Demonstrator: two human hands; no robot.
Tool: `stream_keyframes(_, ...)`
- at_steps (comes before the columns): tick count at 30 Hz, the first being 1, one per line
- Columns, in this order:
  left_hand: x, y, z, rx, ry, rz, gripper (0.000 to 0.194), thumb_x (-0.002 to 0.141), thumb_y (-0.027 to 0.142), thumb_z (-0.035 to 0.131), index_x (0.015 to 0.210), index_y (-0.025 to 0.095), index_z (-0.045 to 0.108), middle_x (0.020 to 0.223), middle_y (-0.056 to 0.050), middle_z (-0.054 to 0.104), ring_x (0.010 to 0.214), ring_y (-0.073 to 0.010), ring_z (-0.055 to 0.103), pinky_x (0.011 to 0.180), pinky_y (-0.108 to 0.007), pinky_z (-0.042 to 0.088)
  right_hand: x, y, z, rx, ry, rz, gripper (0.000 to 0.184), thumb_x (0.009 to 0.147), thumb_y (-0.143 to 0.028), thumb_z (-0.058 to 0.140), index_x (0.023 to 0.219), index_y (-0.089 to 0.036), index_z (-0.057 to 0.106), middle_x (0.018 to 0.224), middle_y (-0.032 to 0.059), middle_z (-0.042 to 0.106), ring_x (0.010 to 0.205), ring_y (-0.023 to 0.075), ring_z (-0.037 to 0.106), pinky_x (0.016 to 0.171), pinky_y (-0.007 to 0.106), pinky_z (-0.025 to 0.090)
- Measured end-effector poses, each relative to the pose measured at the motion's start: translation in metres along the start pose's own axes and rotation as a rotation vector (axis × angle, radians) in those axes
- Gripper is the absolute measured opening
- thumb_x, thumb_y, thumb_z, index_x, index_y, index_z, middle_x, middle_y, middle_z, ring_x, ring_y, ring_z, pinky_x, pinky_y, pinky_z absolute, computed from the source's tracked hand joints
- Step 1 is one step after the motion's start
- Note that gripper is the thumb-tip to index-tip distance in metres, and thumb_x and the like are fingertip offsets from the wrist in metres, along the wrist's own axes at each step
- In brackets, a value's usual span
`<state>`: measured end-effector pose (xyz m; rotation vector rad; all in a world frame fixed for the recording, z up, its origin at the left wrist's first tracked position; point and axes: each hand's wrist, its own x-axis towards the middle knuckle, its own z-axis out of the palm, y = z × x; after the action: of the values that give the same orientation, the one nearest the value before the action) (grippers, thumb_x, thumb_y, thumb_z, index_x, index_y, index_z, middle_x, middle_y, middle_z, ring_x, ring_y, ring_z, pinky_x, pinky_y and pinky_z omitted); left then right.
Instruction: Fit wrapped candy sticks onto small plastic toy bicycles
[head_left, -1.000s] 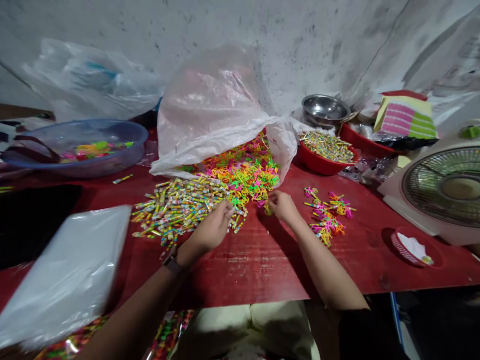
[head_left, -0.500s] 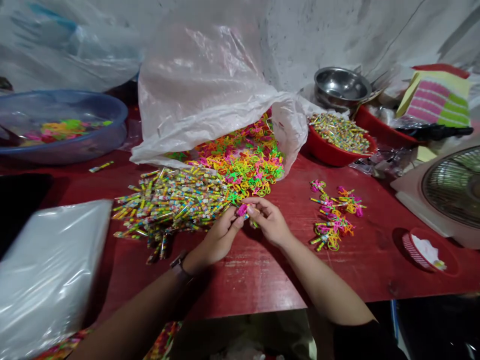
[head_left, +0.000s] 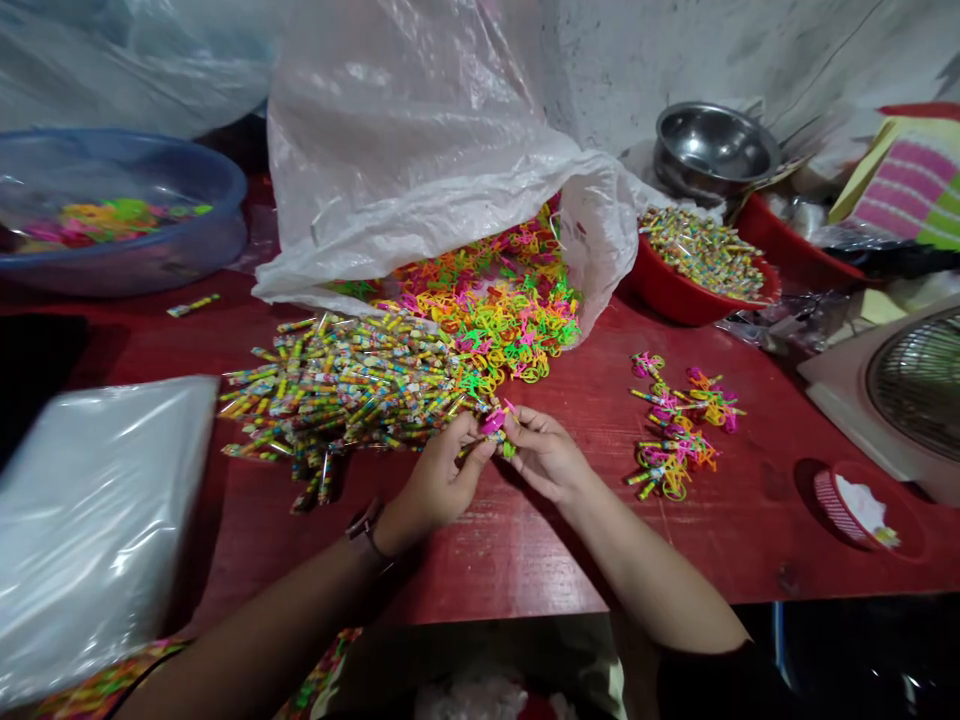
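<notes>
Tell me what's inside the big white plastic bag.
Small plastic pieces in pink, orange, yellow and green show at the open mouth of the bag, some spilling onto the red table. The film covers whatever lies deeper, so that cannot be seen.

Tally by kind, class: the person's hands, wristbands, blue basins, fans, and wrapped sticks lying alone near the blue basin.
Hands: 2, the left hand and the right hand, together holding small colourful pieces
Wristband: 1
Blue basin: 1
Fan: 1, partly out of view
Lone wrapped stick: 1
Total: 6
</notes>
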<state>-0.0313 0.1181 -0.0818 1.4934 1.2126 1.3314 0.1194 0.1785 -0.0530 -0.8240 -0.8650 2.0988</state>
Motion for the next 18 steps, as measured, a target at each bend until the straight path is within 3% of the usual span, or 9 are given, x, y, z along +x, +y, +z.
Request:
stream_keyframes(4,-0.001,-0.001,0.004,0.024,0.066,-0.063,0.026,0.099,0.039,0.058,0.084,0.021,0.048,0.074,0.002,0.054,0.068,-0.0137,0.053,0.063,-0.025,0.039,0.002,0.013,0.002,-0.13,0.137,-0.182,0.037,0.066,-0.046,0.094,0.077,-0.019,0.07,0.074,-0.0009,0.066,0.068,0.0122,0.055,0.071,0.027,0.048)
stream_keyframes(8,0.001,0.001,0.01,-0.11,0.094,-0.12,0.028,0.097,0.043,0.062,0.084,0.02,0.05,0.071,0.002,0.056,0.065,-0.0124,0.055,0.06,-0.023,0.039,0.0,0.021,0.003,-0.375,0.283,-0.384,0.035,0.074,-0.049,0.087,0.078,-0.02,0.069,0.078,0.0006,0.065,0.073,0.0141,0.055,0.071,0.027,0.047)
stream_keyframes(10,0.003,0.001,0.012,-0.186,0.089,-0.142,0.031,0.095,0.046,0.064,0.084,0.02,0.052,0.068,0.002,0.057,0.063,-0.0123,0.056,0.061,-0.023,0.041,-0.001,0.025,0.005,-0.398,0.301,-0.408,0.035,0.077,-0.052,0.084,0.08,-0.021,0.067,0.076,0.0,0.063,0.068,0.0142,0.054,0.066,0.027,0.047)
stream_keyframes(14,0.003,0.0,0.017,-0.299,0.056,-0.131,0.035,0.091,0.05,0.07,0.09,0.017,0.059,0.07,0.0,0.062,0.063,-0.0128,0.059,0.064,-0.025,0.046,-0.003,0.034,0.017,-0.223,0.271,-0.361,0.043,0.077,-0.059,0.082,0.082,-0.023,0.058,0.068,-0.0033,0.057,0.054,0.012,0.046,0.051,0.026,0.041)
stream_keyframes(18,0.003,0.006,0.013,-0.192,0.042,-0.054,0.032,0.099,0.047,0.06,0.109,0.017,0.062,0.094,-0.007,0.07,0.084,-0.0177,0.067,0.078,-0.029,0.052,-0.002,0.022,0.026,-0.348,0.279,-0.444,0.041,0.079,-0.057,0.08,0.082,-0.021,0.061,0.076,-0.0012,0.063,0.067,0.0132,0.054,0.065,0.026,0.048)
